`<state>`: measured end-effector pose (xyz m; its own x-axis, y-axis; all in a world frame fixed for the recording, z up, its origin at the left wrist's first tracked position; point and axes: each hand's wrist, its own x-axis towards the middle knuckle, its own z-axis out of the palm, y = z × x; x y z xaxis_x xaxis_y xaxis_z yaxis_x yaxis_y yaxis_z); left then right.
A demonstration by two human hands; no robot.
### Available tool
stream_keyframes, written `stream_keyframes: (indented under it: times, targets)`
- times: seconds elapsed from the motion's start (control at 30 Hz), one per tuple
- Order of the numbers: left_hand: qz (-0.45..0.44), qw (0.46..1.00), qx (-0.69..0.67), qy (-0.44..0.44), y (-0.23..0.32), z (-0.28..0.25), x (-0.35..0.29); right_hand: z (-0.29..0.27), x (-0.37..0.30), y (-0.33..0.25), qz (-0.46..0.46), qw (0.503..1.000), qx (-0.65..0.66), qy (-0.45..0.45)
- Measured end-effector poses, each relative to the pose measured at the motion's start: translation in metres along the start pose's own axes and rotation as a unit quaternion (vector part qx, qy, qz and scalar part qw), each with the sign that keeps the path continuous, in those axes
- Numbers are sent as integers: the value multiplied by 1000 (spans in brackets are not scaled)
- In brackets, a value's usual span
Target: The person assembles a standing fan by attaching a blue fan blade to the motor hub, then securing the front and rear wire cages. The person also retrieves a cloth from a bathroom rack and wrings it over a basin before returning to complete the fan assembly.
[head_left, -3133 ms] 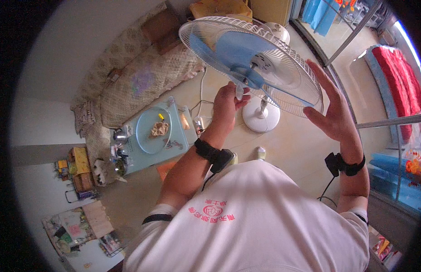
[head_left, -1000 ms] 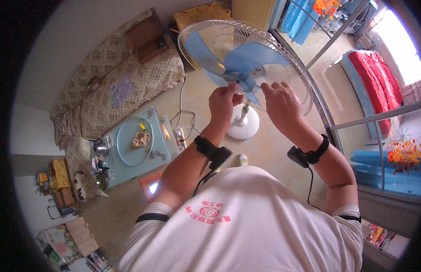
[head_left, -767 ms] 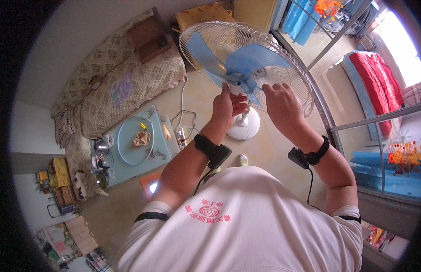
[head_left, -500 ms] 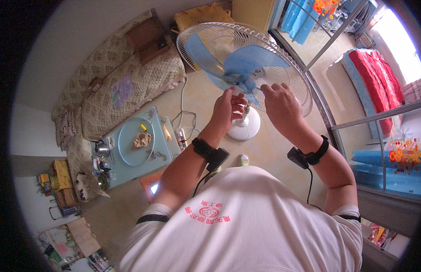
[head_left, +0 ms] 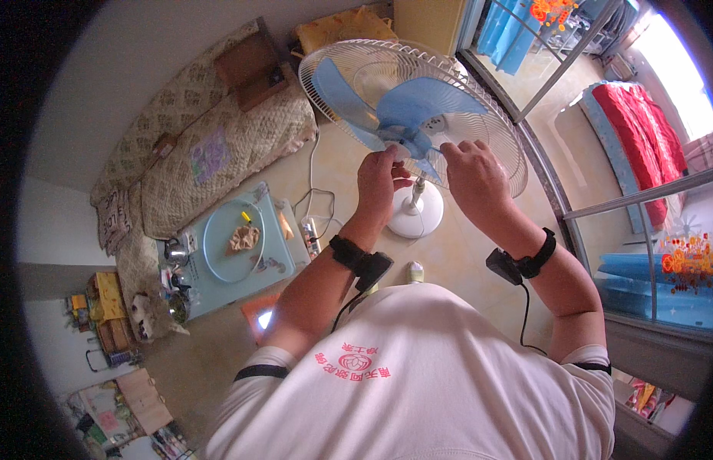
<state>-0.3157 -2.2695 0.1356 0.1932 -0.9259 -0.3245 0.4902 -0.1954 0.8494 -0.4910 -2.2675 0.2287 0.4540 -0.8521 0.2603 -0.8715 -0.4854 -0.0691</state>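
A standing fan with blue blades (head_left: 429, 100) tilts up before me. Its pale wire grille (head_left: 510, 146) lies behind the blades, with nothing over their front. My left hand (head_left: 378, 184) is at the hub (head_left: 406, 138), thumb and forefinger pinched on a small pale piece there; the other fingers are curled. My right hand (head_left: 477, 176) is closed just right of the hub, beside the lower blade. What its fingertips pinch is too small to make out. Under the hands stands the fan's round white base (head_left: 415, 211).
On the left, a low glass-topped table (head_left: 276, 257) bears a pale blue ring (head_left: 208, 241), crumpled brown material (head_left: 243, 238) and kettles. A power strip (head_left: 310, 234) with a cord lies beside it. Behind is a quilted sofa (head_left: 241, 146). Framed glass doors (head_left: 594, 211) stand to the right.
My left hand has shifted slightly left, and its fingers have drawn in closer at the hub. The right hand stays almost where it was.
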Motion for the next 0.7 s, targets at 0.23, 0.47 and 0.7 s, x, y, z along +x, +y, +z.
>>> stream_keyframes:
  times: [0.23,0.47,0.7]
  targets:
    - [-89,989,-112,-23,-2,-1,1,1,1,3,-10,1000,1,-6]
    - [-67,995,0,-70,-3,-11,1,-2,-4,1,0,1000,24,-2]
    - [-74,996,-13,-47,1,-12,2,2,0,2,-10,1000,19,-1]
